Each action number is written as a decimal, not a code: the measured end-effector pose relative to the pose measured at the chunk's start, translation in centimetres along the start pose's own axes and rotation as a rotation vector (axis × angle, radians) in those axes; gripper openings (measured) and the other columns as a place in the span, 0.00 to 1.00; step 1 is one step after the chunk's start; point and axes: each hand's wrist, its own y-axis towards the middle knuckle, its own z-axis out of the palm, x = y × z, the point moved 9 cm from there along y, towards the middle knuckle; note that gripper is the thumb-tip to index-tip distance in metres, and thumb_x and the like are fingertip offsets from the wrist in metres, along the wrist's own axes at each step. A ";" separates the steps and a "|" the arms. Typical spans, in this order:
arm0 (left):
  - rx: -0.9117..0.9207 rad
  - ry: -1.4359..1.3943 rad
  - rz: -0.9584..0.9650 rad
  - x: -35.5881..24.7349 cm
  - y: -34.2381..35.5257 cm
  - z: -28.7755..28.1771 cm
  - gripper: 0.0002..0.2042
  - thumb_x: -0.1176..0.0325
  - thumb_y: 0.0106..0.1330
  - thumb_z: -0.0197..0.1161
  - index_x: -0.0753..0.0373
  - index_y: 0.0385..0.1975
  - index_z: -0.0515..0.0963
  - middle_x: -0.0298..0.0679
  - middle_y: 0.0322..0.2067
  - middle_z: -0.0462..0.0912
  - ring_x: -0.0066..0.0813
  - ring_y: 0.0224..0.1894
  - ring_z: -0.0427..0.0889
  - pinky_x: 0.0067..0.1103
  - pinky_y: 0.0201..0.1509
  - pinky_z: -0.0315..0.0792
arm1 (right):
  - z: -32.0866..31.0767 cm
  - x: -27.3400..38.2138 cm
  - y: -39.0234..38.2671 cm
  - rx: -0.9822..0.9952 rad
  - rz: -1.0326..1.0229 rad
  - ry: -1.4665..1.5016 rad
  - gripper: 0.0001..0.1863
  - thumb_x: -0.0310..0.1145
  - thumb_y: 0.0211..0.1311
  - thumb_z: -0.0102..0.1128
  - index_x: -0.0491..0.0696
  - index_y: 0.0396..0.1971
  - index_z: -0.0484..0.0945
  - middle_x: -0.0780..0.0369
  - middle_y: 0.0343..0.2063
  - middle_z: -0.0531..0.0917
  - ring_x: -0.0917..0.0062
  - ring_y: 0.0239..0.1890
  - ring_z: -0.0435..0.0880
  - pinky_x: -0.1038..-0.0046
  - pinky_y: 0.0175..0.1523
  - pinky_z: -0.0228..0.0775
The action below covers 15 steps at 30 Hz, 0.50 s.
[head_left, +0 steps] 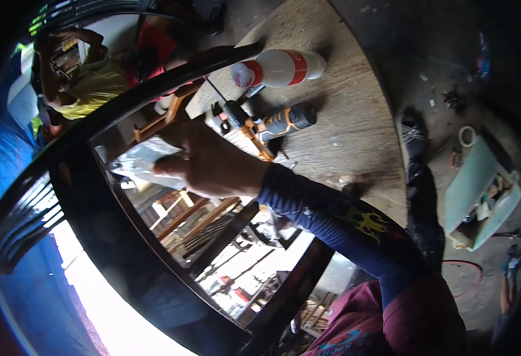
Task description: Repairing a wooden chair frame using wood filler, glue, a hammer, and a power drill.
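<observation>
My right hand [219, 160] reaches in from the lower right in a dark blue sleeve, its fingers closed on a crumpled, shiny, silvery sheet [148, 159]; whether it is plastic or foil I cannot tell. Beside the sheet stands a glossy dark furniture frame [112, 219] with a long curved rail [148, 89] and slats at its left end. Whether the sheet touches the frame is unclear. Beyond my hand, an orange and black cordless drill [287, 121] lies on a wooden tabletop [355, 118]. My left hand is out of view.
A white bottle with red bands [278, 67] lies near the drill. Past the rail are a person in yellow [97, 89] and someone in red [153, 47]. On the floor to the right are a pale green container [480, 190] holding odds and ends, and a tape roll [467, 136].
</observation>
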 end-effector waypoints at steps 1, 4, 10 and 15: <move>0.038 -0.038 0.013 1.7 1.3 1.3 0.20 0.52 0.79 0.47 0.62 0.38 0.79 0.26 0.21 0.69 0.16 0.22 0.65 0.16 0.28 0.62 | -0.3 -0.3 -1.0 0.065 0.116 0.115 0.19 0.29 0.64 0.63 0.39 0.54 0.78 0.50 0.42 0.86 0.66 0.45 0.86 0.66 0.52 0.75; 0.227 -0.123 0.014 7.2 4.4 7.1 0.20 0.52 0.79 0.47 0.62 0.38 0.79 0.26 0.21 0.69 0.16 0.22 0.65 0.16 0.27 0.62 | -6.3 -1.9 -6.6 0.049 0.093 -0.585 0.14 0.30 0.67 0.58 0.40 0.49 0.78 0.49 0.40 0.85 0.61 0.41 0.85 0.65 0.45 0.75; 0.493 -0.270 0.047 13.1 7.2 14.6 0.19 0.53 0.79 0.48 0.63 0.39 0.79 0.28 0.23 0.71 0.18 0.24 0.67 0.18 0.29 0.64 | -15.3 -1.8 -13.0 0.066 0.394 -0.876 0.30 0.27 0.58 0.64 0.37 0.61 0.69 0.52 0.49 0.84 0.67 0.52 0.83 0.69 0.59 0.71; 0.562 -0.295 0.079 13.2 9.6 15.8 0.18 0.53 0.78 0.49 0.63 0.40 0.79 0.30 0.25 0.73 0.20 0.25 0.69 0.19 0.31 0.66 | -13.6 -6.7 -6.3 0.134 0.581 -0.878 0.50 0.40 0.50 0.66 0.34 0.71 0.55 0.45 0.69 0.67 0.60 0.71 0.65 0.72 0.74 0.56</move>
